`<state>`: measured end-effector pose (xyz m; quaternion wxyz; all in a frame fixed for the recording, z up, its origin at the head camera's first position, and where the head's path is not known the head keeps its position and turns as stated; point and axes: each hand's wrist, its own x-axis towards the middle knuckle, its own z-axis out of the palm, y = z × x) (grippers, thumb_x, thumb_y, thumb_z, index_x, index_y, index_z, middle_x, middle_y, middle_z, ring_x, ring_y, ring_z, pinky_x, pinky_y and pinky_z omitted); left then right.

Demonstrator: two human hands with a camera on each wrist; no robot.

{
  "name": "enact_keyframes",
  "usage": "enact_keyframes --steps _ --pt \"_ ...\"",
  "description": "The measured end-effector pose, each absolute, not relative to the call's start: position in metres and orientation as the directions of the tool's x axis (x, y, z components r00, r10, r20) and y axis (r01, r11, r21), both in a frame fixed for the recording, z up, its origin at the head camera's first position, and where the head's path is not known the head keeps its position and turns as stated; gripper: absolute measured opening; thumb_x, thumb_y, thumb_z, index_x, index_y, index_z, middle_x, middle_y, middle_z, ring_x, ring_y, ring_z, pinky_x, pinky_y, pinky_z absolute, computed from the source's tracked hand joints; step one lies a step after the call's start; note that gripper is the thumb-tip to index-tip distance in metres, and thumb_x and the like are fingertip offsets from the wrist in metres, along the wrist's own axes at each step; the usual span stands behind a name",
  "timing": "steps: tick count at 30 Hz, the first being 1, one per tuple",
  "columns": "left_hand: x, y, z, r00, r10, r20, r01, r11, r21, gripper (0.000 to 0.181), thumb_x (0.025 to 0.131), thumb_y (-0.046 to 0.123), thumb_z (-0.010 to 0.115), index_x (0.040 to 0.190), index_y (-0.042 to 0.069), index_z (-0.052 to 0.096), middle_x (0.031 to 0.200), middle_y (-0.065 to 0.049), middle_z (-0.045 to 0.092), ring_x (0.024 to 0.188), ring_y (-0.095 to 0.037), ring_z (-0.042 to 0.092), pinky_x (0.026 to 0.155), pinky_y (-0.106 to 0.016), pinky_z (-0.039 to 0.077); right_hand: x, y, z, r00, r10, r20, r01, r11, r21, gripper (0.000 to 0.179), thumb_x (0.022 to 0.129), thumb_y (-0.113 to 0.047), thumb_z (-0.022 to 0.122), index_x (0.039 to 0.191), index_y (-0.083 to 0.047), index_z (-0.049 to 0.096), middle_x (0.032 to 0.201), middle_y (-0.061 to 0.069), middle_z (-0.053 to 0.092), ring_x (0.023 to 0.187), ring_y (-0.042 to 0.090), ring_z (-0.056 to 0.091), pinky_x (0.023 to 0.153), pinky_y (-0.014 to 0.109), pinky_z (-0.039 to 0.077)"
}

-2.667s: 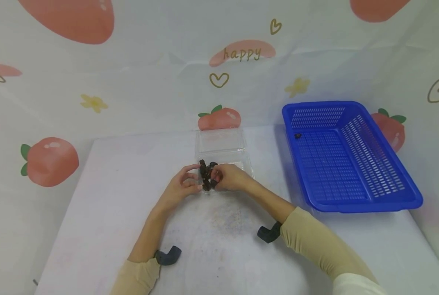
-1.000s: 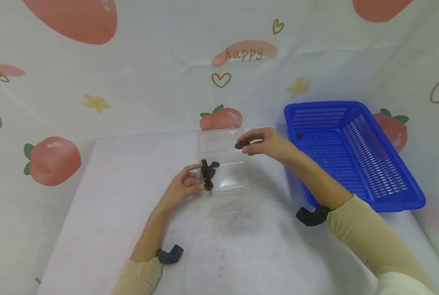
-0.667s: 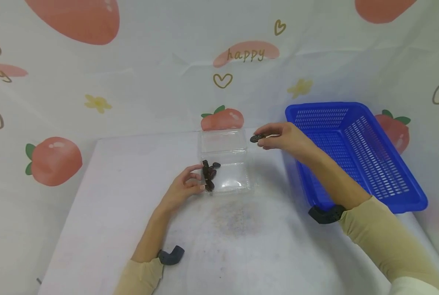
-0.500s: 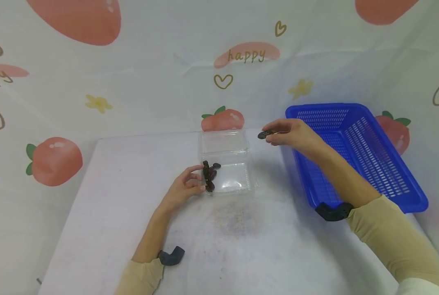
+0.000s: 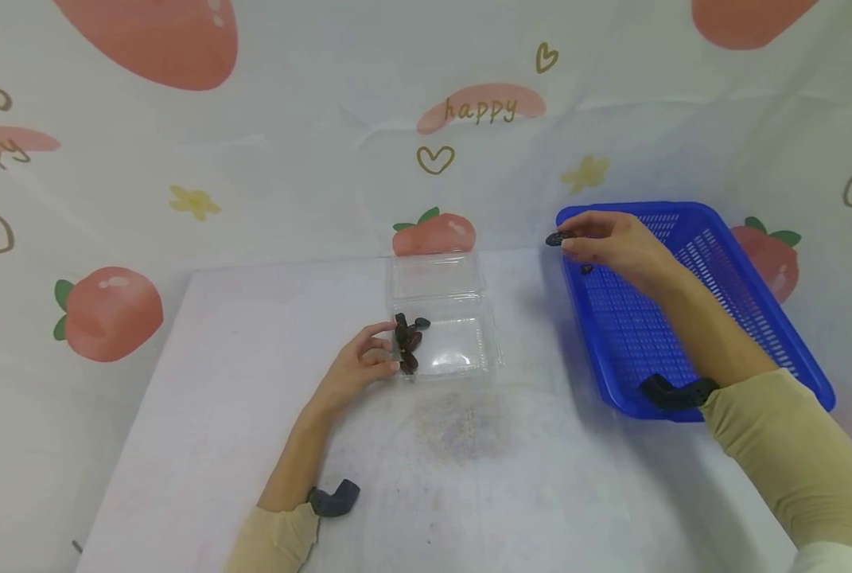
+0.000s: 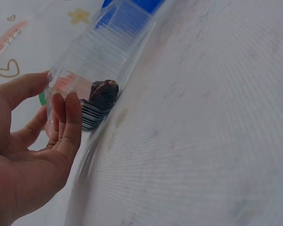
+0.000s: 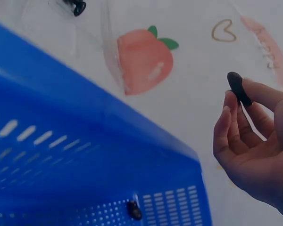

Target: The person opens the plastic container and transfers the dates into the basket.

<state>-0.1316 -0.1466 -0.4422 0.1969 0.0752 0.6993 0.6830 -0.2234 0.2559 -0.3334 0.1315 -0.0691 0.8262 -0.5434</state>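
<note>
My right hand (image 5: pixel 622 245) pinches a dark, wrinkled date (image 5: pixel 559 238) between thumb and fingertips, over the far left corner of a blue plastic basket (image 5: pixel 589 350). In the right wrist view the held date (image 7: pixel 237 88) shows outside the basket wall. One more date (image 7: pixel 134 210) lies on the basket floor. My left hand (image 5: pixel 361 364) rests at the left side of a clear plastic clamshell box (image 5: pixel 457 344), fingertips at its wall, fingers loosely bent. Several dates (image 5: pixel 406 338) lie heaped along that side inside the box. The box's lid (image 5: pixel 436 276) is folded back.
All this stands on a white-covered table (image 5: pixel 254 318). A white backdrop (image 5: pixel 311 159) with printed fruit hangs behind. Black wrist mounts (image 5: pixel 336 499) sit on both forearms; the right forearm crosses over the basket.
My right hand has lifted a date out of the clear box and carried it right and back to the basket's far left corner. The left hand has stayed at the box.
</note>
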Motion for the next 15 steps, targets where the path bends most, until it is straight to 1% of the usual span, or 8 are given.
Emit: enact_keyframes --steps 4,7,11,15 --pt "-0.132 -0.146 -0.443 -0.910 0.373 -0.179 -0.173 0.051 0.984 0.064 0.081 -0.003 0.064 0.137 0.008 0.036 0.112 -0.027 0.039 0.085 -0.019 0.055 0.080 -0.038 0.049 -0.229 0.267 -0.339 -0.958 -0.257 -0.127 0.048 0.293 -0.955 0.044 0.085 -0.025 0.064 0.121 -0.003 0.053 0.116 0.011 0.055 0.104 0.026 0.053 0.082 0.025 0.049" --pt "-0.133 -0.146 -0.444 -0.912 0.370 -0.179 -0.170 0.056 0.984 0.064 0.080 -0.003 0.064 0.137 0.008 0.036 0.112 -0.027 0.040 0.085 -0.020 0.055 0.080 -0.037 0.049 -0.232 0.275 -0.342 -0.958 -0.257 -0.123 0.065 0.225 -0.972 0.043 0.086 -0.020 0.063 0.122 0.000 0.051 0.115 0.009 0.054 0.105 0.024 0.053 0.083 0.025 0.049" --pt "-0.132 -0.146 -0.444 -0.912 0.369 -0.176 -0.167 0.056 0.984 0.064 0.081 -0.004 0.064 0.137 0.008 0.036 0.111 -0.027 0.040 0.084 -0.019 0.055 0.079 -0.036 0.050 -0.235 0.285 -0.347 -0.960 -0.253 -0.118 0.082 0.148 -0.986 0.043 0.087 -0.014 0.061 0.123 0.004 0.048 0.113 0.007 0.054 0.103 0.021 0.055 0.082 0.023 0.049" --pt "-0.132 -0.146 -0.443 -0.913 0.369 -0.174 -0.166 0.055 0.985 0.064 0.081 -0.004 0.063 0.138 0.008 0.035 0.112 -0.027 0.040 0.083 -0.018 0.054 0.080 -0.039 0.049 -0.239 0.293 -0.355 -0.964 -0.242 -0.112 0.095 0.079 -0.992 0.045 0.087 -0.009 0.061 0.124 0.008 0.044 0.112 0.009 0.053 0.100 0.018 0.056 0.080 0.022 0.049"
